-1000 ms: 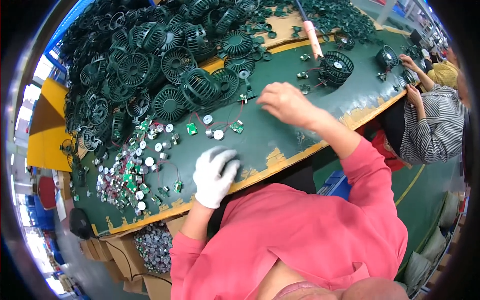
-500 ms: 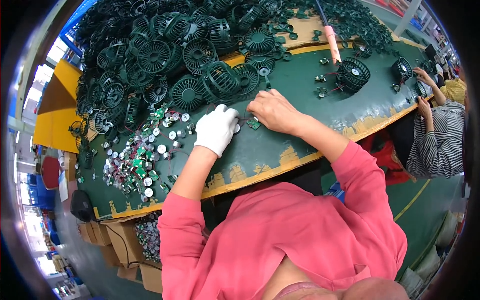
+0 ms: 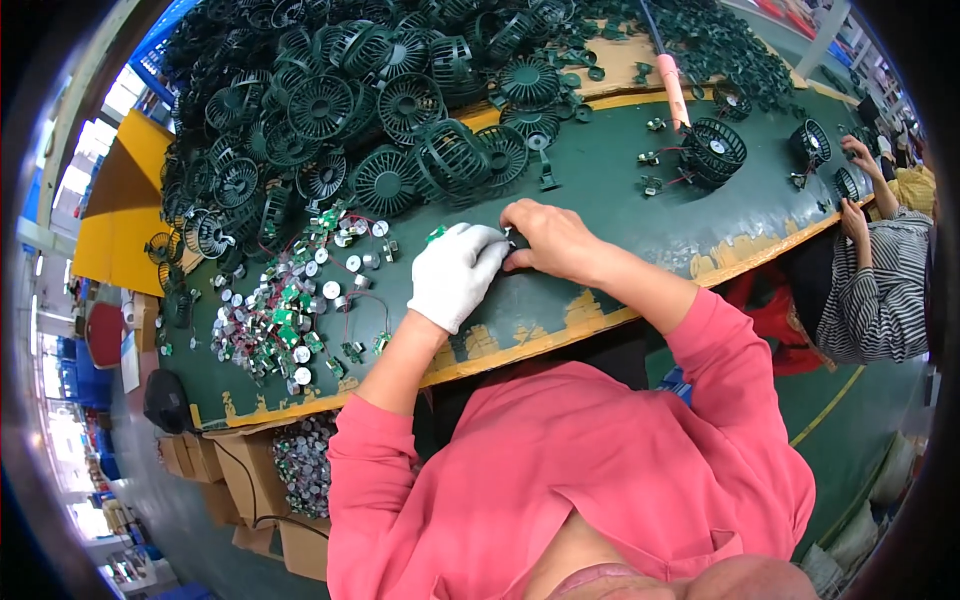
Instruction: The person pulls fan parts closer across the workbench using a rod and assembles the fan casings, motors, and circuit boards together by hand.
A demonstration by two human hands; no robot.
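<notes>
My left hand (image 3: 458, 272), in a white glove, and my bare right hand (image 3: 548, 240) meet at the middle of the green worktable (image 3: 620, 200). Their fingertips pinch a small part with a green circuit board (image 3: 512, 240) between them; it is mostly hidden. A scatter of small silver motors and green circuit boards (image 3: 295, 305) lies to the left of my gloved hand. A heap of dark green fan grilles (image 3: 380, 110) fills the far side of the table.
A soldering iron with a pink handle (image 3: 672, 90) lies at the far right, near an assembled fan cage (image 3: 712, 148). Another person in a striped top (image 3: 875, 290) works at the right end. A cardboard box of motors (image 3: 300, 465) stands under the table's left edge.
My gloved left hand has moved from the pile of small parts rightward to join my right hand. My right hand drew nearer, and both now hold a part together.
</notes>
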